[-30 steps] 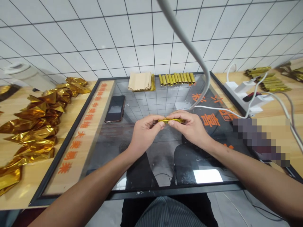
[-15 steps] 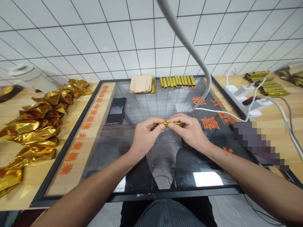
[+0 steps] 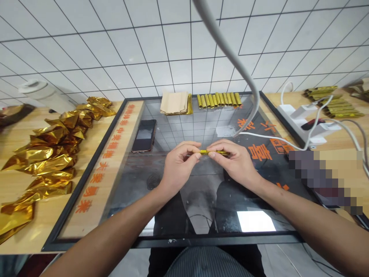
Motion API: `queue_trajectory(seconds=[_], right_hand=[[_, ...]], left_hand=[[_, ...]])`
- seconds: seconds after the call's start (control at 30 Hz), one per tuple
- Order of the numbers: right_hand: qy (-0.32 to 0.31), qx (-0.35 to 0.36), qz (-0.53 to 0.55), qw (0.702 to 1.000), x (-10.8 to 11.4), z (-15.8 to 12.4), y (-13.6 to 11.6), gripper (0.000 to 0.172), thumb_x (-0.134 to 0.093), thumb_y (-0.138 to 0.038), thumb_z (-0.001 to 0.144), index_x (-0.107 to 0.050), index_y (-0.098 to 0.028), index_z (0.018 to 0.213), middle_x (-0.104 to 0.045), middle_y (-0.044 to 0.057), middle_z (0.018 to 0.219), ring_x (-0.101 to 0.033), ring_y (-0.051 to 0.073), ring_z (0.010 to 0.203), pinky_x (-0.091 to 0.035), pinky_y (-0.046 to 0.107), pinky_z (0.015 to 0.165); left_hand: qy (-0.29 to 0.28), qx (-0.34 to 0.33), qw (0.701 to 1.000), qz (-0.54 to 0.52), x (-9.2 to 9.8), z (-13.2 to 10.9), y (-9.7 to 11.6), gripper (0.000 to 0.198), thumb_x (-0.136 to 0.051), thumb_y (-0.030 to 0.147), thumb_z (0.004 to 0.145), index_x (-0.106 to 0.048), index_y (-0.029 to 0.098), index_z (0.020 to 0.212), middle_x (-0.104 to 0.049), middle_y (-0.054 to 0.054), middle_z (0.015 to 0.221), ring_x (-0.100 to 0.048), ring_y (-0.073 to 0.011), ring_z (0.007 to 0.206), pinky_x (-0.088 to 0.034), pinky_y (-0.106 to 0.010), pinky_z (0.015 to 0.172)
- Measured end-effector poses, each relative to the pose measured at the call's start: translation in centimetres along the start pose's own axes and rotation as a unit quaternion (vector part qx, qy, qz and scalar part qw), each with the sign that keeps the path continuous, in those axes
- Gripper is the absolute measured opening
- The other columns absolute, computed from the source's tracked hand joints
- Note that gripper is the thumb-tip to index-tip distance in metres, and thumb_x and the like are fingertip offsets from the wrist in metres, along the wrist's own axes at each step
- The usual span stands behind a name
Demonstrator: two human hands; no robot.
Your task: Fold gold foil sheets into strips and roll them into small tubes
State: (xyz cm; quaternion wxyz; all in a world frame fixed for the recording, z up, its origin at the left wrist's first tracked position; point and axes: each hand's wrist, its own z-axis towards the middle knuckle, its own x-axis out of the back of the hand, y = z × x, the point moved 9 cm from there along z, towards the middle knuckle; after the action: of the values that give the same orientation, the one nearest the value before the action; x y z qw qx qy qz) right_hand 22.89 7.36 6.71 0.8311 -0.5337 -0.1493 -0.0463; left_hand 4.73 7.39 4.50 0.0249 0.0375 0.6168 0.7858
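A thin roll of gold paper [image 3: 205,152] is held level above the middle of the glass tabletop [image 3: 198,192]. My left hand [image 3: 180,163] pinches its left end between thumb and fingers. With thumb and fingertips, my right hand [image 3: 235,159] grips the roll further right, hiding much of it. Beyond my hands, a row of similar gold rolls [image 3: 219,100] lies along the back of the glass. Beside that row sits a stack of tan paper sheets [image 3: 174,103] with gold undersides.
Folded gold foil pieces [image 3: 54,144] cover the left side of the table, with a phone [image 3: 144,135] on the glass nearby. A thick grey cable [image 3: 230,54] arches down in front. At right are a white power strip [image 3: 300,123] with cords and more gold rolls [image 3: 341,105].
My fingertips have moved slightly apart, so a little more of the gold roll shows between them. The whole view has shifted slightly.
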Motion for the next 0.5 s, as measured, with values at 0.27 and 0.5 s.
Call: queue_trajectory(seconds=[0.27,0.5], right_hand=[[-0.014,0.002,0.002,1.0,-0.2,0.0,-0.4,0.01,-0.078,-0.035,0.1,-0.085,-0.028,0.1,-0.082,0.005,0.103,-0.076,0.024,0.098,-0.06,0.041,0.085],[0.024,-0.034,0.011,0.999,0.6,-0.1,1.3,0.017,-0.085,-0.035,0.093,-0.083,-0.025,0.106,-0.08,0.005,0.102,-0.074,0.022,0.092,-0.058,0.038,0.08]], left_hand=[[-0.02,-0.064,0.992,0.108,-0.2,-0.1,1.5,0.006,-0.074,0.019,0.093,-0.077,0.024,0.094,-0.08,-0.005,0.118,-0.074,-0.0213,0.11,-0.057,-0.033,0.089],[0.011,-0.076,0.989,0.125,0.8,0.1,2.0,0.011,-0.069,0.018,0.097,-0.074,0.023,0.089,-0.079,-0.005,0.109,-0.072,-0.0206,0.104,-0.055,-0.036,0.095]])
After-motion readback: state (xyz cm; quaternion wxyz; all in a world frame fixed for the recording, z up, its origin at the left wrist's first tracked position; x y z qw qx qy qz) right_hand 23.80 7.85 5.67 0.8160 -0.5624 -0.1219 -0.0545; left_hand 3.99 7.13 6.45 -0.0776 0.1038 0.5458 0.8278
